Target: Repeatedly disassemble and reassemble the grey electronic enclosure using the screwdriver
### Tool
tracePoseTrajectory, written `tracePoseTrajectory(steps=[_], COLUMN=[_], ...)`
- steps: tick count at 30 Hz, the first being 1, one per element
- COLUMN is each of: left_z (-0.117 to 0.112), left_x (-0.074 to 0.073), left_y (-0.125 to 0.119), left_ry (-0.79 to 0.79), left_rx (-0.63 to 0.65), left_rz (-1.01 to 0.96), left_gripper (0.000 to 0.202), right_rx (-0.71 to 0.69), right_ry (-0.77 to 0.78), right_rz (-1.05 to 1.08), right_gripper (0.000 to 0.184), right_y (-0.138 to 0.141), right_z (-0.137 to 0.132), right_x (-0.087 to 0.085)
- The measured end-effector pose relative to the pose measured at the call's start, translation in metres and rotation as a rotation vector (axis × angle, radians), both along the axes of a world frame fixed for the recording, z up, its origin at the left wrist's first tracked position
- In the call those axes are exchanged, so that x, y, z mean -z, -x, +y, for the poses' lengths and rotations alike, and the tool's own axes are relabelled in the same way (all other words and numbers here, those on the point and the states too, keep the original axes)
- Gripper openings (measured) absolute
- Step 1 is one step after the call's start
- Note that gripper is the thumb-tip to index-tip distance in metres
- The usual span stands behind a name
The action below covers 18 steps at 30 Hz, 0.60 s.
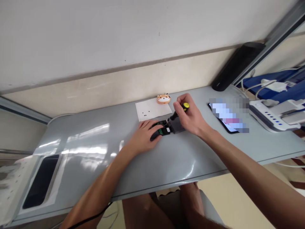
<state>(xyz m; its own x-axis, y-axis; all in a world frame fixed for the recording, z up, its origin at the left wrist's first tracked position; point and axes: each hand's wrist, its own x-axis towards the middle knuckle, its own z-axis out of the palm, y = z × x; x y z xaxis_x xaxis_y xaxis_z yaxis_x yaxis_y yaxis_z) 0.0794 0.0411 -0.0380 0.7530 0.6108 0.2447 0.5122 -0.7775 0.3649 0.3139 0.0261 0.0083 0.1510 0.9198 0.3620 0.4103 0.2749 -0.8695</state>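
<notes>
My right hand (190, 116) is closed round a black screwdriver (175, 115) with a yellow-ended handle. The screwdriver slants down to the left, its tip at an opened black device (167, 130) with green circuit board showing. Over the device's left side lies my left hand (146, 136), thumb and fingers gripping it against the desk. My fingers hide much of the device, so its exact kind cannot be made out. A dark grey flat piece (178, 126) adjoins it on the right, partly behind my right hand. Just beyond, several tiny dark screws (145, 114) rest on white paper (153, 108).
An orange animal-faced case (163, 99) sits on the paper's far edge. On the grey desk (133, 175), a lit phone (226, 116) and a white power strip (271, 116) lie right. A dark-screened phone (41, 181) is left. A black cylinder (238, 65) leans at the back right.
</notes>
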Motion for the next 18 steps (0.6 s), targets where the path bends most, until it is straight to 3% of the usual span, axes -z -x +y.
tracePoseTrajectory(steps=[5, 8, 12, 18], left_z=[0.001, 0.001, 0.002, 0.002], left_x=[0.001, 0.001, 0.001, 0.001], left_y=[0.000, 0.000, -0.001, -0.001], left_ry=[0.015, 0.029, 0.057, 0.074], left_rx=[-0.009, -0.022, -0.044, -0.056], left_rz=[0.013, 0.018, 0.026, 0.036], left_gripper=[0.032, 0.030, 0.030, 0.031], right_rx=[-0.054, -0.059, -0.062, -0.319], right_ry=[-0.246, -0.305, -0.247, 0.011], right_rz=[0.115, 0.149, 0.217, 0.598], right_gripper=[0.046, 0.048, 0.040, 0.037], right_y=[0.008, 0.017, 0.023, 0.015], right_z=[0.016, 0.014, 0.010, 0.018], right_x=[0.020, 0.022, 0.012, -0.002])
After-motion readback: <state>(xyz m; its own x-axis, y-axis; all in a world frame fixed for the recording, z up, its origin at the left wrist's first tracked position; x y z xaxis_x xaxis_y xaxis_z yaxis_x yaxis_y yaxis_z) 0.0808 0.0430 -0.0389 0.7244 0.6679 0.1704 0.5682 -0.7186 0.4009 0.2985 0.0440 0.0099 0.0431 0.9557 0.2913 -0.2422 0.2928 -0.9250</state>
